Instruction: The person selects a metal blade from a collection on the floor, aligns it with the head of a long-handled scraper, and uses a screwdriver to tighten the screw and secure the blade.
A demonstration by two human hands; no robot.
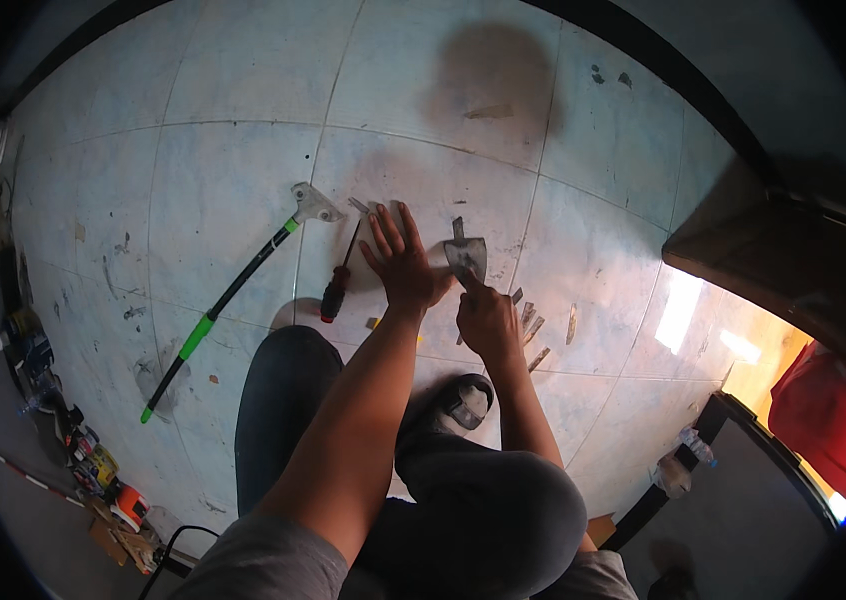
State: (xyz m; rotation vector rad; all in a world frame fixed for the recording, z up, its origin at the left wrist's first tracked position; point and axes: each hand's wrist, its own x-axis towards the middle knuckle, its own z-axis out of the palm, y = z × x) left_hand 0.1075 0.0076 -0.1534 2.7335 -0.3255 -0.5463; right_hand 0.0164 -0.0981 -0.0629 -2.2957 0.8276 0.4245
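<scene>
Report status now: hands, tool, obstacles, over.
Left hand flat on pale floor tile. Right hand grips grey metal trowel. Red-handled screwdriver beside left hand.

free: tiles beyond hands | blocked left: screwdriver (pixel 339 280), long-handled scraper (pixel 228 300)

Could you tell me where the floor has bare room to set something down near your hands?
Bare tiles lie beyond the left hand and trowel, and left of the long-handled scraper. It is crowded around the screwdriver, the right hand and the scraps.
</scene>
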